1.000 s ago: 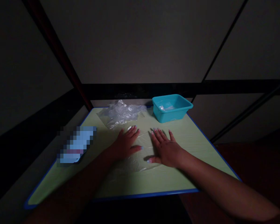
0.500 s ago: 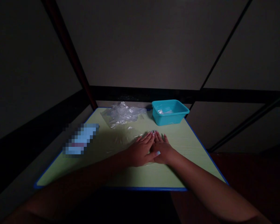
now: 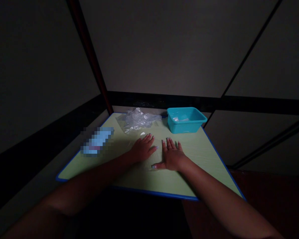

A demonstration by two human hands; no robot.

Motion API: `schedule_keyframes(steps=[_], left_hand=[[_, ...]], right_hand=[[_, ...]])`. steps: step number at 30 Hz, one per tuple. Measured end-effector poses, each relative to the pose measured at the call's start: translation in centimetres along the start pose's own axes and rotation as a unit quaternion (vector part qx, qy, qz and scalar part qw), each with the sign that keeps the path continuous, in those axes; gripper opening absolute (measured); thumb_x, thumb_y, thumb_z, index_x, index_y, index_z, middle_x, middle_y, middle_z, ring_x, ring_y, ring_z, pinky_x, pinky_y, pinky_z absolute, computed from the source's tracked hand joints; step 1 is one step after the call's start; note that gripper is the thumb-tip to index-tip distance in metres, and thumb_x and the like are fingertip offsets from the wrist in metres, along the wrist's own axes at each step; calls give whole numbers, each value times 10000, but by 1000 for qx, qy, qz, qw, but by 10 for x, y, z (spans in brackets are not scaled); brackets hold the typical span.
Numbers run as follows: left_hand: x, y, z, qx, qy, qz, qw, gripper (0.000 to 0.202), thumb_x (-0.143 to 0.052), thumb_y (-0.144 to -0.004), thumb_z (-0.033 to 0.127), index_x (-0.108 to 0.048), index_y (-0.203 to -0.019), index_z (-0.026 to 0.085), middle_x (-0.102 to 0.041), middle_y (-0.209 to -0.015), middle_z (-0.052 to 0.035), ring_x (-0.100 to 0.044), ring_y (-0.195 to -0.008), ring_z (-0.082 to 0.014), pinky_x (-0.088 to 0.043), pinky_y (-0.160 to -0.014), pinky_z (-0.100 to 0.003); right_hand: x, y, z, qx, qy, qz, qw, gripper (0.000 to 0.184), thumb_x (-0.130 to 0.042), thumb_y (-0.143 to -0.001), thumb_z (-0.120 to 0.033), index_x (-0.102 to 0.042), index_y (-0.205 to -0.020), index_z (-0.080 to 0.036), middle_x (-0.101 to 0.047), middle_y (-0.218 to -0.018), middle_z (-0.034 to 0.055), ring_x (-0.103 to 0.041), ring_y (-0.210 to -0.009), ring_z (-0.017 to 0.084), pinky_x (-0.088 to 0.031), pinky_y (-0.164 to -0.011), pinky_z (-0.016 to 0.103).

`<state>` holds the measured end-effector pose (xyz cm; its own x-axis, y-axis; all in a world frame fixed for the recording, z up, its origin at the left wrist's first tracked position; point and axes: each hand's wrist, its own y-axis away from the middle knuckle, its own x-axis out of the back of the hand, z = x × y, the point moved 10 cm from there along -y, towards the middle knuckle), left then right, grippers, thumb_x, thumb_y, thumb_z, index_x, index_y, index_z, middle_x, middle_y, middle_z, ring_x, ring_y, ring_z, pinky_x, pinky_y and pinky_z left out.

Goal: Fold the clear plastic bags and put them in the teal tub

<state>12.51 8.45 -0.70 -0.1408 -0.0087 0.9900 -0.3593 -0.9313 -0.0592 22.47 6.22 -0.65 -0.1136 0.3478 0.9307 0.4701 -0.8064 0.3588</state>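
Observation:
My left hand (image 3: 143, 149) lies palm down on a thin clear plastic bag (image 3: 157, 156) spread flat on the table, its fingers stretched out. My right hand (image 3: 173, 157) presses flat on the right part of the same bag, fingers apart and thumb pointing left. A gap separates the two hands. The bag is so transparent that its outline is hard to follow, and both palms hide parts of it. Beyond my left hand sits a crumpled heap of clear plastic bags (image 3: 139, 119).
A turquoise plastic basket (image 3: 186, 127) with some clear plastic inside stands at the back right. On the left lies a blurred-out flat object, perhaps a phone (image 3: 98, 141). The pale green table (image 3: 201, 159) has a blue edge, and dark panelled walls rise behind it.
My hands were together, the left overlapping the right. The left has slid away to the left over the bag, while the right stays down with its thumb now showing. The view has shifted slightly.

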Motion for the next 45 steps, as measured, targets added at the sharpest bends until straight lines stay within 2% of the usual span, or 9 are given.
schedule_keyframes(steps=[7,12,18,20,23,27,30,36,45], left_hand=[[2,-8,-49,23,-11,-10,1000,621,-289,-980,487,-293,-1482,123,-243,-1561,-190,-215,-1450,-288,-252,-1119,-548],[4,-6,-57,5,-13,-24,1000,613,-294,-977,470,-255,-1501,153,-230,-1571,-155,-200,-1457,-261,-185,-1142,-542],[25,3,-55,28,-12,6,1000,592,-257,-985,432,-251,-1497,133,-221,-1575,-158,-178,-1465,-248,-128,-1149,-559],[35,11,-44,43,-12,23,999,611,-251,-983,455,-271,-1486,110,-205,-1578,-171,-145,-1471,-255,-146,-1151,-546],[40,24,-3,39,15,35,999,617,-260,-980,448,-330,-1453,59,-232,-1564,-197,-166,-1466,-272,-235,-1135,-513],[25,33,61,7,80,7,997,694,-251,-973,502,-250,-1485,33,-200,-1568,-192,-172,-1464,-272,-242,-1150,-483],[11,27,79,27,105,-21,994,757,-210,-970,548,-183,-1500,8,-111,-1581,-191,-111,-1472,-285,-214,-1158,-509],[0,21,53,81,85,-10,993,730,-212,-980,546,-138,-1520,62,-159,-1578,-190,-137,-1467,-286,-184,-1162,-514],[4,60,-1,82,-9,-23,996,645,-299,-984,465,-233,-1502,85,-201,-1575,-170,-172,-1464,-257,-228,-1155,-455]], right_hand=[[0,-1,0,3,-1,10,1000,1337,-401,-640,-910,34,-1501,16,79,-1537,311,107,-1435,398,28,-1096,635],[-2,-2,2,-1,-1,3,1000,1367,-441,-618,-909,43,-1504,14,72,-1541,305,121,-1432,396,39,-1097,629],[15,-3,-2,52,-14,89,995,922,-263,-865,-740,-38,-1542,-155,56,-1586,162,86,-1458,304,33,-1103,625],[21,-4,-5,74,-14,125,989,796,-221,-927,-641,-48,-1542,-167,46,-1592,110,62,-1468,252,28,-1119,599],[18,-9,-5,84,-7,126,989,713,-232,-961,-518,-38,-1539,-149,6,-1594,89,8,-1473,215,-11,-1139,567],[4,-15,-2,85,9,79,993,659,-282,-957,-367,-72,-1538,-138,-7,-1592,119,-24,-1472,231,-79,-1133,579],[-1,-17,-3,108,36,65,991,724,-412,-896,-348,-127,-1536,-165,0,-1590,134,-16,-1469,284,-111,-1099,640],[-1,-24,4,70,13,83,994,674,-315,-943,-366,-79,-1542,-168,-43,-1598,110,-68,-1469,265,-108,-1126,606],[0,-23,2,64,-2,93,994,696,-245,-967,-495,-36,-1542,-165,-31,-1596,92,-56,-1472,234,-83,-1135,599]])
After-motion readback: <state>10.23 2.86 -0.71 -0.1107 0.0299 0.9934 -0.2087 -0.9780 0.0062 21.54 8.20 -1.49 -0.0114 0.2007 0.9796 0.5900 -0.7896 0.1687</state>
